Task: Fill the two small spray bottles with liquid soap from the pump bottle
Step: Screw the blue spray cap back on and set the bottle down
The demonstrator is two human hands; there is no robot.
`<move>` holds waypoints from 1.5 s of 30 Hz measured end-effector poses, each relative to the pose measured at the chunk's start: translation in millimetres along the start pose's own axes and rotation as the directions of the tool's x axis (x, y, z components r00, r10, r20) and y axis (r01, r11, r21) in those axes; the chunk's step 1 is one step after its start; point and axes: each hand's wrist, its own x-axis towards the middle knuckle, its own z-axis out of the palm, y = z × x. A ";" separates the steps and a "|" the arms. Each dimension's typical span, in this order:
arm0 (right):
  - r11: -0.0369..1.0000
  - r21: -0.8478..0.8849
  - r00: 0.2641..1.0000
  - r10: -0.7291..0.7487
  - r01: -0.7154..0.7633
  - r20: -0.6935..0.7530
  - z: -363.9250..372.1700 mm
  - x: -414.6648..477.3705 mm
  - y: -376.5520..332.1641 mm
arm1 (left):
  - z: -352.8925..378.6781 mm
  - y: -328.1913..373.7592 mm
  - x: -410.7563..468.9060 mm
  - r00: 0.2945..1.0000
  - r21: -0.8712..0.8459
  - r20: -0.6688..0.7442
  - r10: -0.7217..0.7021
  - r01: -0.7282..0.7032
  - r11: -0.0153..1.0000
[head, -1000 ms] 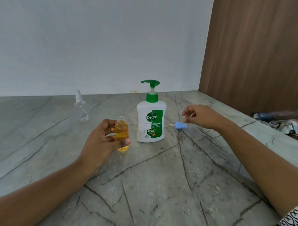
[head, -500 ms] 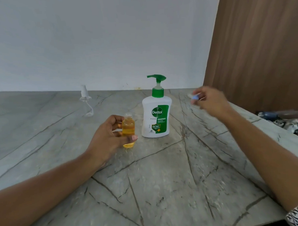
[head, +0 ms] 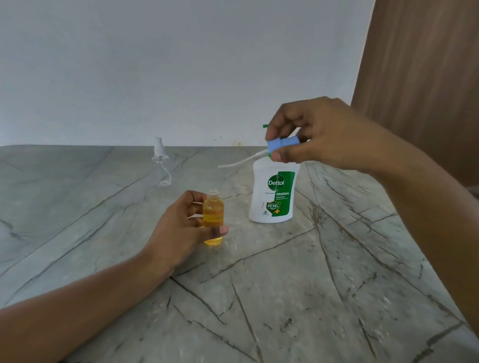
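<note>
Looking at the right hand (head: 321, 139), what differs from a second ago? asks one.

It was low by the desk (head: 293, 302), at 3 o'clock of the pump bottle (head: 273, 196), says the other. Now it is up in front of the pump head, thumb and fingers (head: 281, 124) pinching the blue spray cap (head: 282, 144), whose dip tube (head: 240, 160) points toward 9 o'clock.

And the left hand (head: 185, 227)?

Unchanged. Its fingers and thumb curl round the small bottle (head: 213, 218), which seems to stand on the desk at 8 o'clock of the pump bottle, neck open, amber soap up to about the shoulder.

What does that mean for the task?

I judge this bottle filled, and the cap on its way to close it. The tube must enter the neck first; then the cap screws on.

And the other one?

The clear spray bottle (head: 161, 168) stands at 10 o'clock, capped and apparently empty, so half the job remains.
</note>
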 end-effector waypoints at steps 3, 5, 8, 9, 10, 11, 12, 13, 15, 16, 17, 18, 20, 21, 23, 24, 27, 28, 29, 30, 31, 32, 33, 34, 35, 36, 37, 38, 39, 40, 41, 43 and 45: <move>0.999 0.025 0.998 0.029 -0.031 0.063 6.5 16.6 -4.8 | -0.9 0.5 1.2 1.000 -0.015 0.004 -0.005 0.005 1.000; 0.999 0.012 0.995 0.037 -0.038 0.097 7.4 25.1 -7.6 | -1.9 -0.1 2.6 1.000 -0.011 0.010 -0.009 0.010 1.000; 0.999 -0.033 0.990 0.032 -0.028 0.135 9.2 33.2 -12.4 | -3.2 -1.3 3.2 1.000 -0.006 0.025 -0.018 0.018 1.000; 0.999 -0.048 0.990 0.031 -0.024 0.141 9.3 34.9 -14.5 | -3.4 -1.4 3.5 0.999 -0.007 0.030 -0.019 0.019 1.000; 0.998 -0.058 0.989 0.031 -0.023 0.147 9.1 36.3 -16.6 | -3.6 -1.1 3.7 0.999 -0.005 0.033 -0.017 0.017 1.000; 0.998 -0.066 0.987 0.035 -0.024 0.157 9.2 37.8 -18.5 | -3.9 -1.4 4.0 0.999 -0.003 0.031 -0.013 0.013 1.000; 0.997 -0.073 0.985 0.037 -0.025 0.168 9.2 39.4 -20.0 | -4.5 -2.2 4.4 1.000 0.002 0.029 -0.007 0.007 1.000; 0.996 -0.080 0.983 0.039 -0.025 0.177 9.1 40.5 -21.3 | -4.8 -3.1 4.8 1.000 0.011 0.028 -0.002 0.001 1.000; 0.995 -0.096 0.980 0.034 -0.016 0.195 9.9 42.7 -23.6 | -5.6 -5.2 4.7 1.000 0.028 0.030 0.001 -0.002 1.000; 0.995 -0.103 0.979 0.030 -0.009 0.203 10.7 44.0 -24.3 | -5.8 -5.9 4.7 1.000 0.035 0.030 0.001 -0.002 0.999; 0.994 -0.106 0.977 0.028 -0.005 0.211 11.3 45.4 -25.5 | -5.9 -6.5 4.6 1.000 0.042 0.029 0.003 -0.004 0.999; 0.994 -0.108 0.975 0.028 -0.005 0.219 12.0 47.0 -26.4 | -5.7 -6.6 4.7 1.000 0.051 0.027 0.004 -0.006 0.999; 0.995 -0.103 0.970 0.033 -0.008 0.240 12.5 50.6 -28.6 | -5.4 -6.2 5.6 1.000 0.062 0.028 0.007 -0.008 0.998; 0.995 -0.100 0.967 0.034 -0.009 0.252 13.1 52.4 -29.8 | -5.3 -5.9 5.7 1.000 0.063 0.030 0.009 -0.011 0.998; 0.995 -0.101 0.960 0.033 -0.005 0.277 16.3 56.9 -31.9 | -5.7 -5.8 5.6 0.999 0.068 0.033 0.010 -0.013 0.998; 0.994 -0.108 0.955 0.033 -0.002 0.294 19.2 59.5 -32.8 | -6.2 -6.4 5.7 0.999 0.067 0.035 0.010 -0.013 0.998; 0.988 -0.155 0.933 0.041 0.016 0.356 30.1 68.4 -36.1 | -6.6 -6.1 5.8 0.999 0.087 0.034 0.007 -0.010 0.996; 0.985 -0.169 0.924 0.044 0.023 0.380 34.0 71.5 -37.3 | -6.8 -5.8 6.4 0.999 0.094 0.034 0.007 -0.010 0.996; 0.984 -0.178 0.914 0.046 0.029 0.403 37.6 74.1 -38.4 | -6.8 -5.2 6.7 0.999 0.103 0.037 0.004 -0.008 0.995; 0.982 -0.183 0.904 0.048 0.034 0.424 41.4 76.8 -39.0 | -6.7 -4.9 7.1 0.999 0.107 0.040 -0.002 -0.003 0.994; 0.981 -0.188 0.895 0.050 0.039 0.443 45.1 78.7 -39.4 | -6.6 -4.7 6.9 0.999 0.102 0.042 -0.011 0.007 0.995; 0.980 -0.194 0.886 0.051 0.044 0.460 48.4 80.2 -39.4 | -6.5 -4.6 7.0 0.999 0.093 0.045 -0.020 0.016 0.996; 0.978 -0.201 0.879 0.051 0.052 0.475 51.5 81.4 -39.4 | -6.8 -4.6 7.2 0.998 0.091 0.047 -0.031 0.026 0.995; 0.977 -0.207 0.872 0.050 0.060 0.486 54.2 82.0 -38.8 | -7.2 -4.3 7.3 0.998 0.095 0.050 -0.038 0.034 0.995; 0.975 -0.210 0.867 0.047 0.067 0.495 56.3 82.3 -38.1 | -7.5 -3.3 7.2 0.998 0.097 0.052 -0.046 0.041 0.994; 0.975 -0.212 0.863 0.046 0.072 0.504 58.3 82.5 -37.0 | -8.0 -1.9 7.3 0.997 0.088 0.060 -0.052 0.047 0.995; 0.974 -0.215 0.858 0.047 0.074 0.512 60.1 82.4 -35.8 | -8.7 -0.5 7.8 0.996 0.069 0.075 -0.059 0.053 0.996; 0.973 -0.217 0.853 0.048 0.077 0.520 61.7 82.3 -34.5 | -9.5 0.8 8.5 0.993 0.045 0.094 -0.065 0.061 0.997; 0.973 -0.218 0.849 0.047 0.081 0.526 63.2 81.7 -33.5 | -10.7 2.4 9.1 0.991 0.023 0.113 -0.072 0.070 0.997; 0.973 -0.217 0.845 0.045 0.085 0.532 64.3 81.3 -32.5 | -12.1 2.8 10.0 0.989 0.008 0.128 -0.079 0.079 0.997; 0.972 -0.216 0.842 0.041 0.090 0.538 65.4 80.7 -31.9 | -14.1 2.8 10.8 0.987 0.000 0.140 -0.085 0.086 0.996; 0.970 -0.221 0.839 0.032 0.106 0.544 66.9 79.7 -31.7 | -18.4 1.8 12.2 0.980 -0.010 0.172 -0.100 0.103 0.995; 0.965 -0.231 0.838 0.020 0.128 0.545 67.2 78.4 -32.4 | -20.7 1.2 12.8 0.974 -0.032 0.199 -0.111 0.120 0.992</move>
